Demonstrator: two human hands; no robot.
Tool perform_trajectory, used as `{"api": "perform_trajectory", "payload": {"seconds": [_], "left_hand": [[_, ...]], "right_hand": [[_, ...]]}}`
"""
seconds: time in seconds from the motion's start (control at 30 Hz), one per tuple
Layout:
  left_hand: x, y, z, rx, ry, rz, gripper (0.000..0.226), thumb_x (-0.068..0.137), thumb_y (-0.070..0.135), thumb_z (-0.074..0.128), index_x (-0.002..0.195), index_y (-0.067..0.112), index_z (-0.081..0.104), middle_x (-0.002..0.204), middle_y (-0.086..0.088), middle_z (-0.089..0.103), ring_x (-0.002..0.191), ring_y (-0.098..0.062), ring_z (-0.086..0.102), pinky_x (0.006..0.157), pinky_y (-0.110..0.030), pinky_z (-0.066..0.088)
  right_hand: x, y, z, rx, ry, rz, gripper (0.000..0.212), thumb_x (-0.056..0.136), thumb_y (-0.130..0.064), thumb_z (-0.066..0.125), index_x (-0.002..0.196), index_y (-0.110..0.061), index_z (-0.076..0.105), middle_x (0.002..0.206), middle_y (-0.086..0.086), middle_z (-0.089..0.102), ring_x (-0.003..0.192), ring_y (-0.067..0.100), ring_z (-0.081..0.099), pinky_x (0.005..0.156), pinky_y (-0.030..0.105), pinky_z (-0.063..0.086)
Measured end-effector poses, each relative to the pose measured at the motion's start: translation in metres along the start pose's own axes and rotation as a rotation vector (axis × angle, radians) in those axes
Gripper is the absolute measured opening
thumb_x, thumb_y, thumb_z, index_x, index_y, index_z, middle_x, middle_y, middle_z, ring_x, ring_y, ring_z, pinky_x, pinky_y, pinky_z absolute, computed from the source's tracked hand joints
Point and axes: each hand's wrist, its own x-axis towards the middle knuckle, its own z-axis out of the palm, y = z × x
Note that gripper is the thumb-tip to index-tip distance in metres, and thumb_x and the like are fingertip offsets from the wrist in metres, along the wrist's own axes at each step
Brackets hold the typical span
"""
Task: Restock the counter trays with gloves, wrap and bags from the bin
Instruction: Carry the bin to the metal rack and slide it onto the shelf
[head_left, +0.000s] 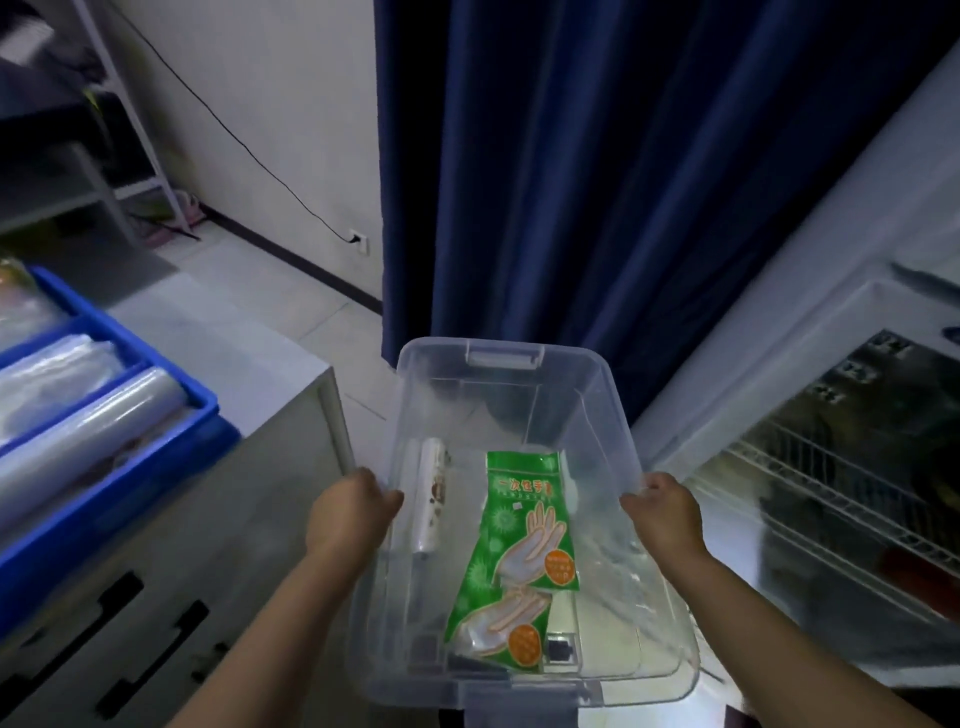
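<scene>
Counter (218, 332) at far left, carrying blue tray (202, 410); clear wrap roll (88, 421) in nearest slot. Next, left hand (348, 512), fingers curled over left rim of clear bin (498, 358), gripping it. Bin held between both hands, beside counter edge, in front of blue curtain (623, 156). Inside bin, near left wall: white roll (428, 499) lying lengthwise. Just beside it, mid-floor: upper glove pack (524, 525), green, overlapping lower glove pack (504, 629). Then right hand (662, 512), curled over right rim, gripping. Far right: white cabinet (779, 312) with wire shelves (831, 493).
</scene>
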Motion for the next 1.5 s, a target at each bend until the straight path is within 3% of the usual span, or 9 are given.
{"api": "perform_trajectory", "payload": {"seconds": [0.17, 0.3, 0.4, 0.47, 0.8, 0.97, 1.27, 1.43, 1.5], "left_hand": [[0.079, 0.053, -0.010, 0.050, 0.071, -0.008, 0.022, 0.083, 0.031, 0.057, 0.074, 0.013, 0.050, 0.070, -0.003, 0.054, 0.066, -0.023, 0.050, 0.056, -0.028, 0.034], [0.141, 0.089, -0.024, 0.011, 0.147, -0.047, 0.024, 0.081, 0.033, 0.057, 0.071, 0.012, 0.051, 0.071, -0.004, 0.056, 0.067, -0.023, 0.051, 0.057, -0.028, 0.036], [0.181, 0.101, -0.032, -0.049, 0.161, -0.085, 0.026, 0.080, 0.034, 0.060, 0.071, 0.010, 0.053, 0.069, -0.005, 0.058, 0.068, -0.025, 0.055, 0.058, -0.029, 0.041], [0.205, 0.102, -0.038, -0.071, 0.166, -0.130, 0.029, 0.078, 0.032, 0.060, 0.061, 0.013, 0.046, 0.060, -0.003, 0.052, 0.064, -0.024, 0.052, 0.056, -0.029, 0.038], [0.364, 0.083, -0.098, -0.104, 0.313, -0.291, 0.029, 0.076, 0.025, 0.060, 0.055, 0.011, 0.046, 0.048, 0.000, 0.047, 0.059, -0.023, 0.052, 0.067, -0.030, 0.041], [0.427, 0.057, -0.140, -0.155, 0.386, -0.388, 0.029, 0.076, 0.024, 0.062, 0.057, 0.008, 0.046, 0.052, -0.005, 0.049, 0.056, -0.027, 0.048, 0.051, -0.029, 0.035], [0.494, 0.030, -0.184, -0.236, 0.451, -0.601, 0.027, 0.079, 0.025, 0.064, 0.062, 0.009, 0.049, 0.058, -0.004, 0.048, 0.060, -0.026, 0.047, 0.050, -0.030, 0.027], [0.542, 0.018, -0.198, -0.318, 0.442, -0.748, 0.025, 0.079, 0.030, 0.061, 0.061, 0.017, 0.049, 0.060, -0.001, 0.052, 0.056, -0.019, 0.048, 0.046, -0.025, 0.029], [0.565, 0.013, -0.205, -0.398, 0.430, -0.783, 0.019, 0.080, 0.030, 0.061, 0.067, 0.016, 0.056, 0.071, -0.008, 0.063, 0.065, -0.023, 0.058, 0.054, -0.028, 0.042]], "right_hand": [[0.103, -0.042, 0.018, 0.000, -0.062, -0.015, 0.013, 0.078, -0.005, 0.060, 0.070, 0.004, 0.055, 0.063, 0.013, 0.051, 0.061, 0.025, 0.052, 0.055, 0.027, 0.031], [0.187, -0.091, 0.029, 0.055, -0.131, -0.040, 0.026, 0.079, -0.006, 0.061, 0.095, 0.014, 0.058, 0.081, 0.027, 0.064, 0.068, 0.031, 0.060, 0.061, 0.028, 0.042], [0.239, -0.133, 0.041, 0.076, -0.163, -0.072, 0.006, 0.077, -0.007, 0.065, 0.079, -0.003, 0.061, 0.084, 0.019, 0.067, 0.065, 0.022, 0.059, 0.059, 0.026, 0.043], [0.267, -0.162, 0.055, 0.101, -0.181, -0.092, 0.017, 0.076, -0.005, 0.066, 0.073, -0.018, 0.056, 0.078, 0.009, 0.063, 0.062, 0.016, 0.055, 0.059, 0.025, 0.041], [0.388, -0.321, 0.167, 0.113, -0.332, -0.211, 0.024, 0.070, -0.003, 0.068, 0.062, -0.021, 0.054, 0.062, -0.004, 0.058, 0.062, 0.019, 0.055, 0.059, 0.024, 0.043], [0.419, -0.409, 0.232, 0.128, -0.415, -0.266, 0.026, 0.069, 0.001, 0.067, 0.062, -0.021, 0.054, 0.061, -0.004, 0.056, 0.060, 0.017, 0.053, 0.055, 0.023, 0.041], [0.463, -0.524, 0.335, 0.105, -0.557, -0.368, 0.021, 0.071, -0.001, 0.068, 0.066, -0.019, 0.057, 0.067, 0.000, 0.060, 0.061, 0.018, 0.056, 0.058, 0.024, 0.045], [0.492, -0.584, 0.394, 0.072, -0.697, -0.424, 0.014, 0.073, 0.006, 0.063, 0.074, -0.007, 0.062, 0.066, 0.008, 0.060, 0.058, 0.021, 0.055, 0.050, 0.023, 0.043], [0.505, -0.612, 0.417, 0.068, -0.747, -0.437, 0.015, 0.073, 0.010, 0.061, 0.070, -0.005, 0.058, 0.063, 0.011, 0.056, 0.057, 0.022, 0.052, 0.048, 0.023, 0.039]]}}
